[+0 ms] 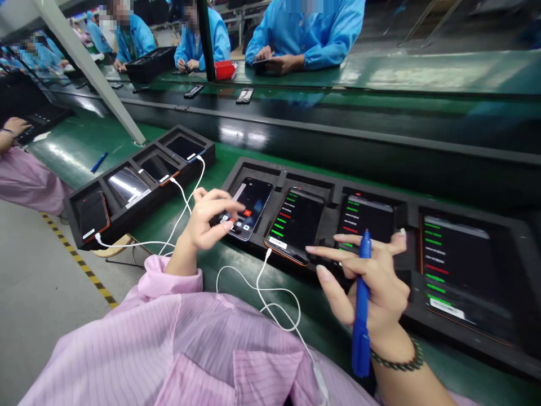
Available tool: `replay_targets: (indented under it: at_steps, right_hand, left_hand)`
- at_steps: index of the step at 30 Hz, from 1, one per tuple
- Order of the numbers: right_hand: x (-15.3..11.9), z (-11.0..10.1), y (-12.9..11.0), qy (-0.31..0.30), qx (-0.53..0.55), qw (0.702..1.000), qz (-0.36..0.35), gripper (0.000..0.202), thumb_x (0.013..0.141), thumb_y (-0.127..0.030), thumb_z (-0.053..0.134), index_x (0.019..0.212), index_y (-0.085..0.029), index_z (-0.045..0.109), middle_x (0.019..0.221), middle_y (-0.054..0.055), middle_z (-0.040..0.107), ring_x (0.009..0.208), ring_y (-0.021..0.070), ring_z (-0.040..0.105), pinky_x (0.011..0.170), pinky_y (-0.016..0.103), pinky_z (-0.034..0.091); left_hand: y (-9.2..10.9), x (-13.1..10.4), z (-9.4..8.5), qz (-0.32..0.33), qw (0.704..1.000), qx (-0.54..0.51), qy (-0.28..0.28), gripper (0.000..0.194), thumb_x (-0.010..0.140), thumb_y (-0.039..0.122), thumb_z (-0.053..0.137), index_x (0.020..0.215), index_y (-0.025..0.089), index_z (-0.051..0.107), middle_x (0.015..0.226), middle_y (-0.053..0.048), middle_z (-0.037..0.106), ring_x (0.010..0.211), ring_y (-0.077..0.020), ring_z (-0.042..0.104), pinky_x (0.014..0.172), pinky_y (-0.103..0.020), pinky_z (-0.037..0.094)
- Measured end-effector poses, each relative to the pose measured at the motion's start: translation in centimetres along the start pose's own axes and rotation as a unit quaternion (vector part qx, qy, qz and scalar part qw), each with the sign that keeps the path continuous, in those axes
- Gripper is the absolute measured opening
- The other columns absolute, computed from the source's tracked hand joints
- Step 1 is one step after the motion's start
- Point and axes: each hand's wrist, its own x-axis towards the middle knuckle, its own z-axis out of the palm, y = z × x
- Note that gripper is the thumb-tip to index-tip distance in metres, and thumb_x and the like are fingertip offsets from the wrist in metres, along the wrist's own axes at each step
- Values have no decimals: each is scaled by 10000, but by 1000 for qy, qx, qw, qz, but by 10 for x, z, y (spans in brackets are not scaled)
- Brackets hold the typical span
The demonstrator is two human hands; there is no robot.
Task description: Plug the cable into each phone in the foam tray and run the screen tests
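Observation:
My left hand (209, 220) hovers with fingers apart over the leftmost smartphone (253, 203) in the near black tray (332, 185). That phone's screen is lit with app icons. In my right hand (376, 276) a blue pen (361, 316) is held between the fingers, cap end down. Its index finger reaches to the lower corner of a second smartphone (300, 220), which shows green, white and red text lines and has a white cable (258, 276) plugged in. A third smartphone (366, 214), partly behind the right hand, and a fourth (469, 265) show similar text.
Another black foam tray (122, 211) at left holds several dark-screened phones, some on white cables. A blue pen (99, 162) lies behind it. A grey post (93, 73) rises from the green bench. Across a dark conveyor (287, 113) carrying phone parts, people in blue (313, 34) work.

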Motion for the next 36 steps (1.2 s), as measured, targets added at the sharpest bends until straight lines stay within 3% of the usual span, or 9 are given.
replay_targets:
  at_steps: [3,7,12,16,20,23,25,30,36]
  right_hand:
    - [1,0,-2,-20,-14,1000,0,303,827,-201,635,734,-239,349,808,-22,764,934,273,647,1131,702,208]
    - [3,3,-2,-59,-42,997,-26,265,818,-235,654,755,-246,398,895,-18,774,1001,291,629,1129,689,219]
    - [2,9,0,-96,-98,990,-40,257,863,-341,664,805,-242,435,1034,30,768,1068,307,600,1131,723,139]
    - [0,14,3,-99,-140,985,-20,189,920,-322,610,834,-234,466,1010,51,748,1075,295,601,1129,734,111]
    - [-3,16,5,-99,-147,984,8,176,929,-356,585,844,-232,494,963,64,721,1086,305,585,1114,758,100]
    - [-2,17,8,-99,-147,984,27,117,920,-346,578,925,-231,554,921,69,693,1093,315,577,1095,786,111]
    - [1,18,9,-90,-153,983,37,139,918,-360,587,930,-225,555,970,87,694,1091,329,569,1066,826,99]
    - [24,25,8,-72,-187,978,63,251,890,-450,633,937,-214,559,998,117,686,1075,351,540,1056,844,25]
    - [75,44,-1,-127,-163,976,65,297,914,-507,547,923,-215,490,976,107,650,973,307,557,1110,735,175]
  left_hand:
    - [42,-16,9,-38,998,42,-20,392,901,470,492,651,211,646,482,-6,548,499,-165,507,610,-351,377]
    - [84,-25,32,-168,964,124,-167,375,952,482,530,771,184,669,523,-13,569,481,-169,542,506,-292,325]
    - [92,-8,48,-223,907,223,-278,369,1024,422,434,1022,136,669,782,-124,716,691,-288,694,568,-323,409]
    - [87,-5,47,-215,911,209,-284,343,1039,330,385,1032,135,667,814,-127,714,734,-274,687,624,-325,423]
    - [74,-22,46,-246,927,-58,-279,457,1029,433,370,752,166,616,617,-38,576,582,-164,550,579,-274,376]
    - [58,-42,42,-272,826,-370,-327,593,902,734,449,713,180,545,513,47,409,460,-95,345,485,-234,286]
    - [46,-54,34,-288,800,-442,-286,634,806,812,527,744,181,528,511,78,355,459,-76,273,472,-222,237]
    - [18,-68,11,-331,889,-294,-118,582,843,748,523,741,175,524,550,60,396,506,-85,319,511,-222,256]
    - [9,-66,8,-311,922,-221,-71,453,898,577,446,659,193,463,601,32,428,560,-110,371,540,-238,298]
